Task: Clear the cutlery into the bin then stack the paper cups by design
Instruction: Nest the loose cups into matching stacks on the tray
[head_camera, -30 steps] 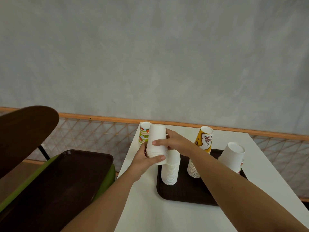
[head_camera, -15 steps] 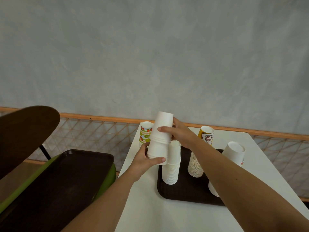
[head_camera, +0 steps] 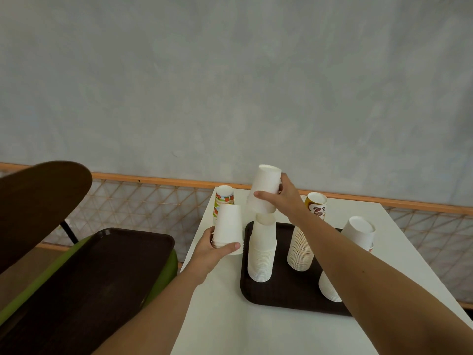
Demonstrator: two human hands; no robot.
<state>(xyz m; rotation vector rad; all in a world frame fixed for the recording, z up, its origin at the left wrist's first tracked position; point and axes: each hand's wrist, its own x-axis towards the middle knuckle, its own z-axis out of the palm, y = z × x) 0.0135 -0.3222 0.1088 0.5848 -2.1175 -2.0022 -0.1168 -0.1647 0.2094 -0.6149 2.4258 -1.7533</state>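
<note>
My left hand (head_camera: 213, 248) grips a short stack of upside-down plain white cups (head_camera: 228, 230) by its lower rims, just left of the dark tray (head_camera: 284, 295). My right hand (head_camera: 285, 197) holds another few plain white cups (head_camera: 265, 189), tilted, right over the top of a tall white stack (head_camera: 262, 252) standing on the tray. A tall stack topped by a yellow and brown printed cup (head_camera: 316, 204) stands to the right. Another white stack (head_camera: 358, 233) leans at the tray's right, partly behind my right forearm. A colourful printed cup (head_camera: 224, 198) stands behind the left-hand stack.
The white table (head_camera: 230, 324) carries the tray. To its left, a green bin (head_camera: 167, 262) holds a second dark tray (head_camera: 102, 272), under a dark brown lid (head_camera: 38, 201). An orange rail with mesh (head_camera: 153, 201) runs behind, below a grey wall.
My right hand pulled the upper cups off the stack in my left hand, lifted them and carried them right, over the tall white stack. The left hand stayed low with the remaining cups.
</note>
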